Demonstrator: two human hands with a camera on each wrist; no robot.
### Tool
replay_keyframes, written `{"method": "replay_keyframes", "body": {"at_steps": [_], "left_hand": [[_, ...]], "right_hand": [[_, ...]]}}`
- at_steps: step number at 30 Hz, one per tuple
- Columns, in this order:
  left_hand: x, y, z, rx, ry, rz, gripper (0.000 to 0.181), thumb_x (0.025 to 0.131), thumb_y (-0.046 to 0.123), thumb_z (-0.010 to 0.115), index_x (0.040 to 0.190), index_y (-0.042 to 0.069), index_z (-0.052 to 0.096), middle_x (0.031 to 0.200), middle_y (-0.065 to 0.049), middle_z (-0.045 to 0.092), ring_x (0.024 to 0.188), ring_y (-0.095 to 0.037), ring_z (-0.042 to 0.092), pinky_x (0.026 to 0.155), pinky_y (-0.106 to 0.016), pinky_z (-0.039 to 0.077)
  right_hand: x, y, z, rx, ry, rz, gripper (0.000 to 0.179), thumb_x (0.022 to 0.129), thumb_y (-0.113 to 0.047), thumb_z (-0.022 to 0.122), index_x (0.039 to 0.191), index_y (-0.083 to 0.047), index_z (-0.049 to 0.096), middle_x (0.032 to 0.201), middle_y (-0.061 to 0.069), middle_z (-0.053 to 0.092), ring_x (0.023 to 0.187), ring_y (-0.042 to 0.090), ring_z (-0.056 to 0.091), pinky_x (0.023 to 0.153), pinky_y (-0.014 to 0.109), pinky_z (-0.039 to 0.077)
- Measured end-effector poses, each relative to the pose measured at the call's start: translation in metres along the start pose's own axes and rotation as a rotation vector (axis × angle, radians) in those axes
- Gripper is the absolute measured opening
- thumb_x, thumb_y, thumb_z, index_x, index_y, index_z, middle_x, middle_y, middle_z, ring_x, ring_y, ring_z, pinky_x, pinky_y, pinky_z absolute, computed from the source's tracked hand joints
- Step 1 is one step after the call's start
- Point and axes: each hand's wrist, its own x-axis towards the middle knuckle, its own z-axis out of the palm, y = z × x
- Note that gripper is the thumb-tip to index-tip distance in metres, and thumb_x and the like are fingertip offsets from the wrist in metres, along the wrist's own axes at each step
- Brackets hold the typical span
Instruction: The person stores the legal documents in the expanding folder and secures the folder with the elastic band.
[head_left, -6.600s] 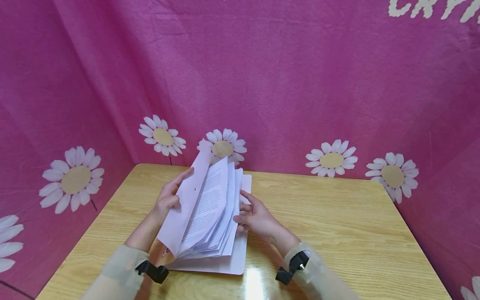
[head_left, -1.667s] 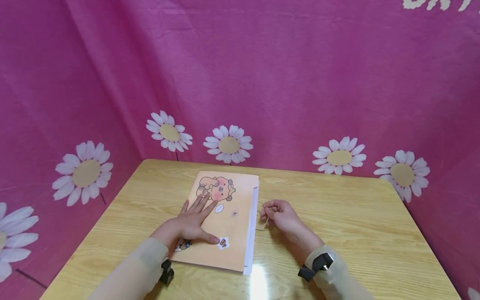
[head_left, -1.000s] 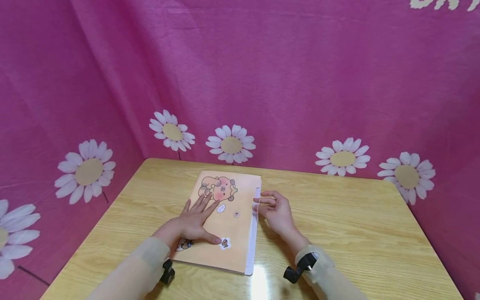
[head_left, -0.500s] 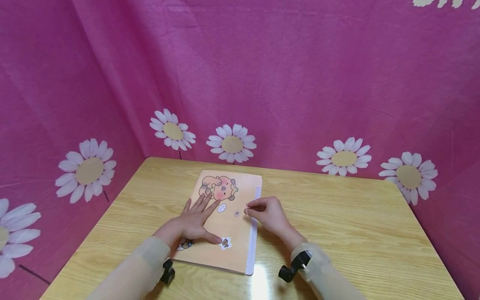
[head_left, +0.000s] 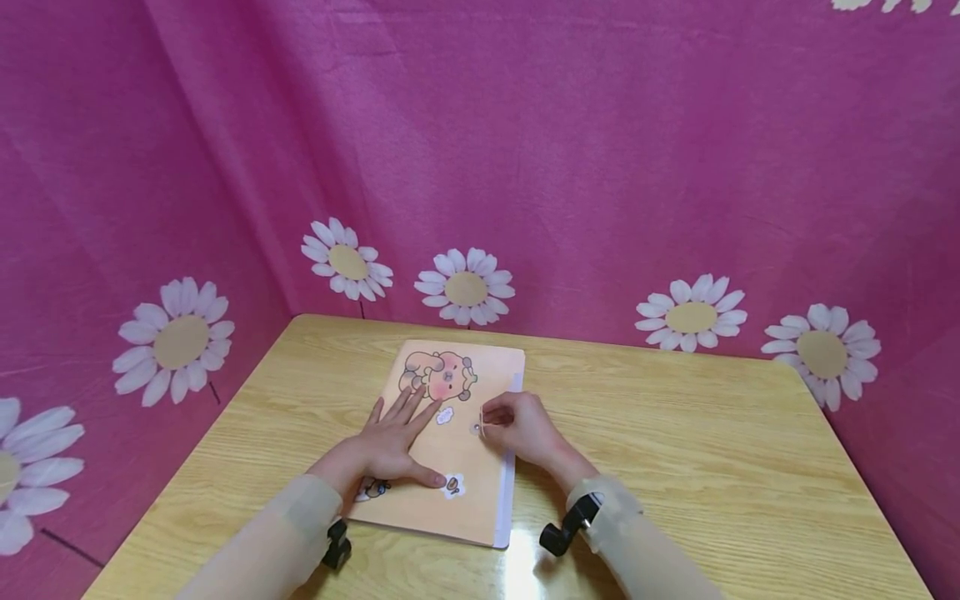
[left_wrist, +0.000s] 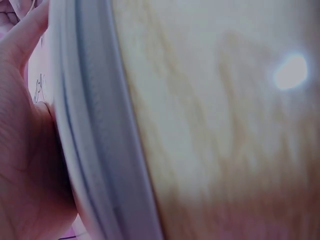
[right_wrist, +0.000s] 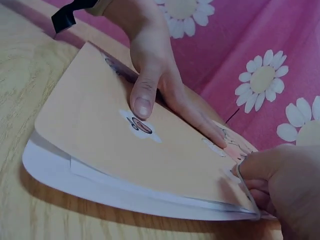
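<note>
A peach-coloured folder (head_left: 472, 512) with a cartoon bear on its cover lies closed on the table. My left hand (head_left: 386, 450) rests flat on the cover, fingers spread. In the left wrist view, the folder's layered edge (left_wrist: 95, 110) runs beside the palm. A thin elastic loop (right_wrist: 247, 189) stretches over the folder's right edge, and my right hand (right_wrist: 300, 190) pinches it between thumb and forefinger. The fingertips are right at a small round button (head_left: 476, 427) on the cover. White papers (right_wrist: 145, 192) show between the covers.
The wooden table (head_left: 675, 467) extends to the right of the folder. A pink curtain (head_left: 562, 167) printed with white daisies stands behind and at the sides. Black wrist cameras (head_left: 573, 525) sit on both sleeves.
Earlier the folder stood open with papers showing; its cover is now down. My right hand has drawn the elastic loop leftward over the edge to the button. The left hand stays flat.
</note>
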Motion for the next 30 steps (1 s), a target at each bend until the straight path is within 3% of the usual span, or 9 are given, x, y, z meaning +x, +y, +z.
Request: {"method": "replay_keyframes", "body": {"at_steps": [4, 12, 22, 30], "left_hand": [[0.001, 0.002, -0.001, 0.005, 0.005, 0.001, 0.131, 0.072, 0.088, 0.067, 0.172, 0.027, 0.010, 0.177, -0.005, -0.009, 0.160, -0.030, -0.013, 0.121, -0.062, -0.010], [0.000, 0.002, 0.001, 0.008, 0.010, 0.004, 0.130, 0.072, 0.089, 0.066, 0.172, 0.028, 0.009, 0.176, -0.004, -0.010, 0.160, -0.028, -0.015, 0.121, -0.062, -0.011], [0.001, 0.000, 0.001, 0.018, 0.014, -0.001, 0.131, 0.071, 0.091, 0.065, 0.172, 0.029, 0.009, 0.176, -0.004, -0.011, 0.160, -0.028, -0.015, 0.121, -0.062, -0.011], [0.001, -0.003, 0.003, 0.019, 0.025, 0.005, 0.131, 0.071, 0.090, 0.065, 0.172, 0.028, 0.010, 0.177, -0.005, -0.009, 0.160, -0.030, -0.014, 0.121, -0.063, -0.010]], "right_hand": [[0.000, 0.007, 0.003, 0.002, -0.016, 0.007, 0.027, 0.085, -0.004, 0.082, 0.110, 0.004, 0.075, 0.099, 0.007, 0.073, 0.090, 0.018, 0.068, 0.084, 0.032, 0.057], [-0.003, 0.011, 0.013, 0.015, 0.042, -0.012, 0.028, 0.080, -0.010, 0.085, 0.104, 0.001, 0.076, 0.095, 0.006, 0.068, 0.087, 0.017, 0.062, 0.080, 0.031, 0.052], [-0.002, 0.012, 0.024, -0.092, 0.101, -0.056, 0.028, 0.078, -0.015, 0.086, 0.102, -0.003, 0.078, 0.094, 0.004, 0.067, 0.086, 0.017, 0.061, 0.079, 0.031, 0.052], [0.000, 0.009, 0.028, -0.137, 0.084, -0.036, 0.031, 0.078, -0.017, 0.086, 0.105, -0.004, 0.078, 0.096, 0.001, 0.063, 0.087, 0.015, 0.058, 0.081, 0.031, 0.050]]}}
